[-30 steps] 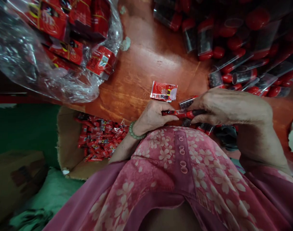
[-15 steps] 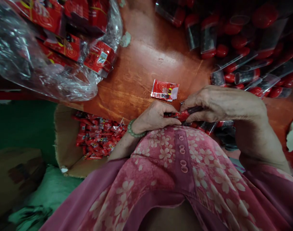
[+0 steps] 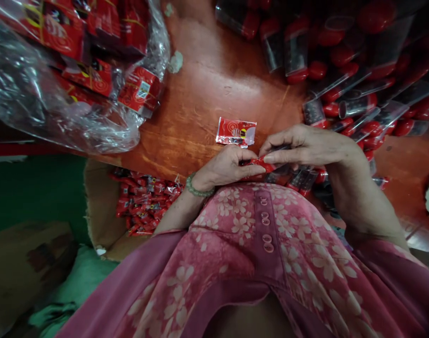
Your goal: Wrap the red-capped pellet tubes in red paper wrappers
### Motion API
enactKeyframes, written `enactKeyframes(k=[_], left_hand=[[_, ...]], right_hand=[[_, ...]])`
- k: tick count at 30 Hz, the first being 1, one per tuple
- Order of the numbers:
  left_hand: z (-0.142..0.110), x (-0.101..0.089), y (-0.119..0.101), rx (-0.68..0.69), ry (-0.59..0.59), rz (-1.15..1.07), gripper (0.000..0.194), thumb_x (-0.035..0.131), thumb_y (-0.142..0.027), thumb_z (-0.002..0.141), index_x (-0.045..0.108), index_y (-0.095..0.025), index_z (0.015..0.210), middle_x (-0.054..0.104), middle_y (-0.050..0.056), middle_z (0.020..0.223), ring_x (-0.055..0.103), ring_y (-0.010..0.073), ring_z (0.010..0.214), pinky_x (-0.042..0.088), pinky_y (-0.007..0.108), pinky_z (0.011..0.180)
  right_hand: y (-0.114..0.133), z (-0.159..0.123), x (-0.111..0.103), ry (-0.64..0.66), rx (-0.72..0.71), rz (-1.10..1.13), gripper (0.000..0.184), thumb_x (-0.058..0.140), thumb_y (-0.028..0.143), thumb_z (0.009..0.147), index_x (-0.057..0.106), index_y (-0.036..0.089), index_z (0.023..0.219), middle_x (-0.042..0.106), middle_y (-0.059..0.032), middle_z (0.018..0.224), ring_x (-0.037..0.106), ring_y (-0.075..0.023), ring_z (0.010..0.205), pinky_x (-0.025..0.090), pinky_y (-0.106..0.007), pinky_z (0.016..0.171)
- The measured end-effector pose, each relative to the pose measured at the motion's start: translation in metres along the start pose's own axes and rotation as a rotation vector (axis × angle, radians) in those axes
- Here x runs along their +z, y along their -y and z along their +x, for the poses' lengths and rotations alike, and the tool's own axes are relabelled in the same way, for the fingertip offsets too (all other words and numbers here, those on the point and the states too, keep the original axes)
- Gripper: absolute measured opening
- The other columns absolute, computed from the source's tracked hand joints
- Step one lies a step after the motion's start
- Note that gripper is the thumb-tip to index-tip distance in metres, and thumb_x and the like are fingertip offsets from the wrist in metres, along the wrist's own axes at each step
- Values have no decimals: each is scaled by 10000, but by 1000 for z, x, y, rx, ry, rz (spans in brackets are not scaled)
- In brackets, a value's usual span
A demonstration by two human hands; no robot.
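My left hand [image 3: 226,166], with a green bead bracelet [image 3: 199,188] at its wrist, is closed round a small red packet [image 3: 258,164] close to my body. At the packet's right end, my right hand [image 3: 302,148] grips a dark tube [image 3: 279,149], its fingertips touching the packet's edge. My fingers hide much of both, so how far the tube sits inside the packet cannot be made out. Just beyond my left hand, a flat red printed packet [image 3: 235,131] lies on the wooden table [image 3: 207,94].
A clear plastic bag [image 3: 109,134] of bundled red packets lies at upper left. Many dark tubes with red caps [image 3: 318,70] are heaped at upper right, several more by my right wrist. Below the table's left edge stands a cardboard box [image 3: 105,206] full of filled red packets [image 3: 144,202].
My right hand has shifted left along the tube, and its fingertips now reach the packet. Less of the dark tube shows. The whole view has shifted slightly.
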State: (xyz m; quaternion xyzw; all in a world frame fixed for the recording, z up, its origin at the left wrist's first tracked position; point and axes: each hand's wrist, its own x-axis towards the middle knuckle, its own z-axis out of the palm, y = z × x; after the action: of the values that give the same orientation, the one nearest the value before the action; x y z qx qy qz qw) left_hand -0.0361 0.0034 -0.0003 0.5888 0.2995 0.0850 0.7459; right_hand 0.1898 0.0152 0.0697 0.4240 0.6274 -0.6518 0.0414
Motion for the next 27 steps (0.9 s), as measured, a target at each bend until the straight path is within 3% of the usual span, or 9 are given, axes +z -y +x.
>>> enactKeyframes(k=[6,11,15,19,23,27], left_hand=[[2,-7,0,-128,113,-312,463,775,-589,786,786,-135,876,780,79,778,674,136,629,556,246,621],[3,-7,-6,-138,112,-294,474,797,-562,782,792,-141,999,802,87,883,720,148,716,595,265,719],[8,-13,-11,-65,133,-177,487,784,-574,788,798,-152,1031,800,76,906,738,173,805,598,279,789],[14,-18,-14,0,115,-21,436,837,-535,737,809,-164,965,800,44,900,742,181,829,596,278,815],[15,-16,-13,-78,141,-190,453,787,-598,776,793,-154,866,790,63,759,729,156,676,602,266,719],[15,-14,-9,-114,169,-316,464,790,-606,770,779,-166,917,803,77,791,756,171,701,623,280,726]], right_hand=[[-5,6,6,-71,-50,41,476,484,590,1004,637,182,811,568,53,613,518,-64,525,372,-220,533],[-1,10,11,-192,-86,11,552,494,662,969,619,170,751,515,59,592,446,-64,530,321,-243,546],[2,10,14,-297,-105,-53,557,492,643,976,603,168,706,471,61,580,385,-73,554,292,-263,569],[5,10,17,-327,-94,-57,529,496,616,984,636,170,736,497,50,602,392,-89,590,291,-278,594],[10,10,21,-434,-76,-61,444,518,534,997,659,176,775,573,24,653,439,-106,624,300,-288,610],[9,10,24,-484,-94,-151,411,508,483,1011,657,172,788,588,16,646,450,-108,612,300,-293,617]])
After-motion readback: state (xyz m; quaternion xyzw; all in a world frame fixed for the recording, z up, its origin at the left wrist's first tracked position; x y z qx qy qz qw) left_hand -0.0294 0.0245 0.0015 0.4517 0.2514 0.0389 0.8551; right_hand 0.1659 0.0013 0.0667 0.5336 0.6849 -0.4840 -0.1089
